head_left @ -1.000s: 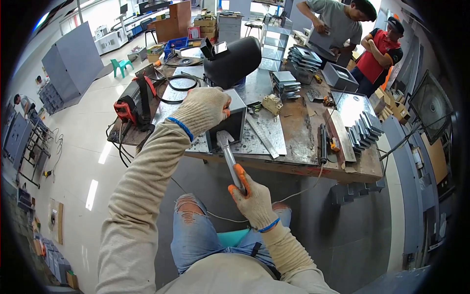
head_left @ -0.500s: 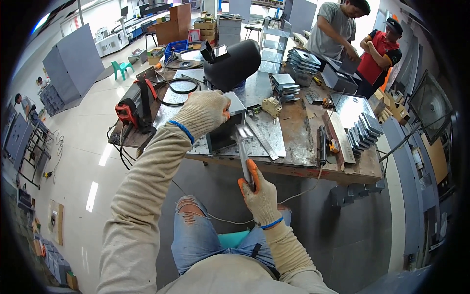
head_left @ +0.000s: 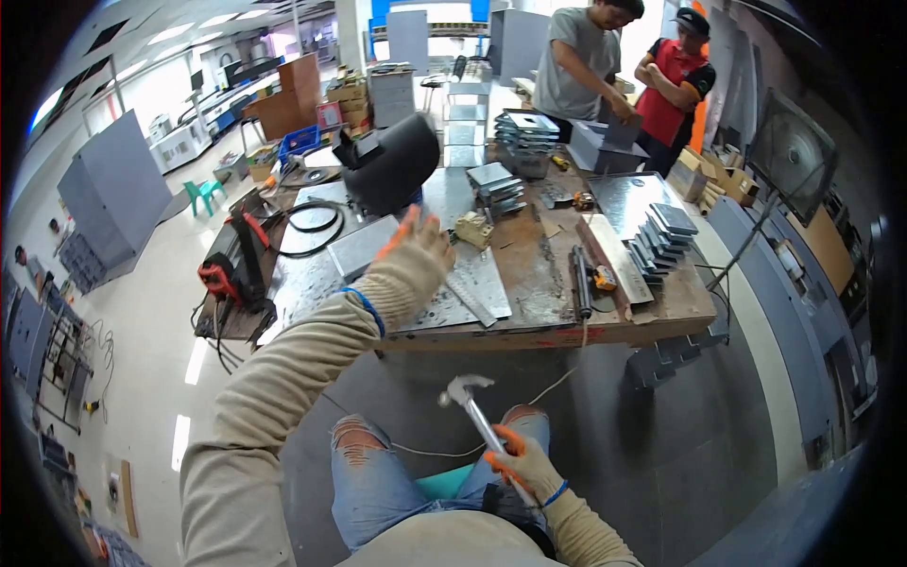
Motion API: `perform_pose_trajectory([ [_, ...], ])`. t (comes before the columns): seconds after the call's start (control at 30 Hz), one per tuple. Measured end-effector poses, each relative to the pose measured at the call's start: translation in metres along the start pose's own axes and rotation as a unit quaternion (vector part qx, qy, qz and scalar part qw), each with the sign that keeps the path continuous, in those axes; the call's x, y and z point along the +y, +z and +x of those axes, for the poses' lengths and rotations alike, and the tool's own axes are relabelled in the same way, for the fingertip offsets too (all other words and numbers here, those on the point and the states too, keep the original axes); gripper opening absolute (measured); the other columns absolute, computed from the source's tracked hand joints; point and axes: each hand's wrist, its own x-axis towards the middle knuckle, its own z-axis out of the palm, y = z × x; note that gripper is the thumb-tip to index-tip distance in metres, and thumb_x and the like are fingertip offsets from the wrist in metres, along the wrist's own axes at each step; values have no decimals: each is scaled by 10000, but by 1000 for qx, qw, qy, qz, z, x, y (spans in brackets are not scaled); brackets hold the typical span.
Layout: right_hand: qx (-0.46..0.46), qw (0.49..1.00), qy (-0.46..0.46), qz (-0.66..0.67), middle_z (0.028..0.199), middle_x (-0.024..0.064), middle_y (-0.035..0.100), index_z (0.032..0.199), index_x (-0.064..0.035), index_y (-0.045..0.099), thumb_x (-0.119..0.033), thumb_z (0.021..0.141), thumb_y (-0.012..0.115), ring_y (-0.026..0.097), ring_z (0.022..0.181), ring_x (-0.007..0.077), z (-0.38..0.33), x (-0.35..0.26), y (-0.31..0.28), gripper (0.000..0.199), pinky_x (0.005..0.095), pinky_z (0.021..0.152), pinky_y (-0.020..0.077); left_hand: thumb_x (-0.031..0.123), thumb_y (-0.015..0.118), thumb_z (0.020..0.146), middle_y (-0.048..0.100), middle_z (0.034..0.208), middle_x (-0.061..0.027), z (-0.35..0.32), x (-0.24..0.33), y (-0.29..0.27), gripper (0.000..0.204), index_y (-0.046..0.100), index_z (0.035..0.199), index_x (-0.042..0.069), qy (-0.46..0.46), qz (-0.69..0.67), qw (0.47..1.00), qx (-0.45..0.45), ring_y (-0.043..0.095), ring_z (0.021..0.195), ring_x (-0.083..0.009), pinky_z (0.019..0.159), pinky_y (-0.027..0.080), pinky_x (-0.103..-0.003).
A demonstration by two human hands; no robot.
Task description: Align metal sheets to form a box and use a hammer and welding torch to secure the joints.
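Both hands wear pale knit gloves with orange fingertips. Low in the frame, right of centre, the right hand (head_left: 522,466) is closed around the handle of a steel claw hammer (head_left: 482,420), whose head points up and left over the person's torn blue jeans (head_left: 378,472), clear of the counter. A hammer like this looks head-heavy and stiff, with a smooth metal shaft that could slide in a glove; the grip sits low on the handle, which seems the sound place to hold it for a swing, while a hold nearer the head would give finer control.

Higher, near the middle of the frame, the left hand (head_left: 413,260) is raised with fingers spread wide, holding nothing, above the near edge of the scuffed, rust-stained metal counter (head_left: 529,283).

Flat grey steel sheets (head_left: 468,283) lie on that counter just beyond the open hand, with a long dark bar (head_left: 581,281) and a yellow-and-black hand tool (head_left: 605,278) to the right. Stacks of folded grey metal brackets (head_left: 661,231) sit at the right end. A black welding helmet (head_left: 392,165) stands further back, a coiled black cable (head_left: 312,222) to its left, and a red and black welding machine (head_left: 231,265) at the counter's left end.

At the far end, upper right, two people (head_left: 624,57) stand over grey metal boxes. Beyond lies a workshop with a pale glossy floor (head_left: 142,302), grey cabinets (head_left: 113,198) at the left and cardboard boxes further back.
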Motion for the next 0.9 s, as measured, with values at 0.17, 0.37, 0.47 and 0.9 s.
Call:
perform_pose_trajectory([
  [0.17,-38,993,85,75,917,128,721,1600,-46,499,-116,956,824,643,632,132,4,74,-21,725,241,486,477,368,779,915,771,1229,-174,68,-5,-10,460,774,1189,-3,-24,5,994,-106,682,1197,-347,1104,441,-537],
  [0.37,-9,996,29,89,913,125,712,1608,-57,493,-146,962,829,640,616,134,16,79,-20,734,248,484,486,416,828,878,761,1272,-165,90,-26,-14,565,745,1266,15,-41,3,962,-269,687,1201,-343,1072,477,-534],
  [0.47,-10,993,48,106,920,127,711,1613,-62,488,-146,966,824,635,603,139,15,70,-21,734,253,481,489,440,852,859,756,1293,-161,83,-20,-6,622,730,1305,23,-43,-3,926,-374,690,1203,-340,1056,495,-533],
  [0.9,-46,991,65,110,912,131,705,1607,-61,501,-100,955,814,635,612,144,23,66,-26,724,254,493,505,473,959,718,707,1349,-164,-6,-91,-25,1002,535,1559,132,-212,-189,826,-486,694,1160,-373,991,548,-477],
])
